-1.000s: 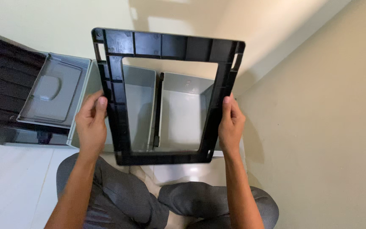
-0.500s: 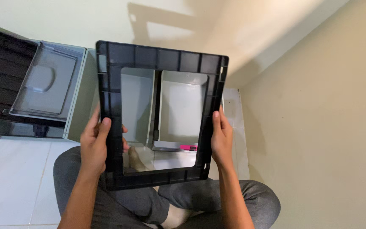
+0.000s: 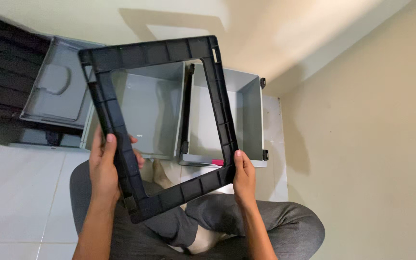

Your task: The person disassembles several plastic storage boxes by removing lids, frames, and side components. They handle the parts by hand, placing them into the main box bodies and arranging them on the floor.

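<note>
We hold the black frame [image 3: 162,120] tilted — left hand [image 3: 106,166] at eight o'clock, right hand [image 3: 244,175] at five, both grips closed on it — above the grey bin [image 3: 246,115].

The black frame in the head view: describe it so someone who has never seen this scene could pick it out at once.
Start at the corner where the cream walls meet the tiled floor, with two open grey bins side by side. In front of them, the left hand and right hand hold a black frame tilted. Unlike the bins and the grey lid, it is an open, ribbed rectangle you can see through.
</note>
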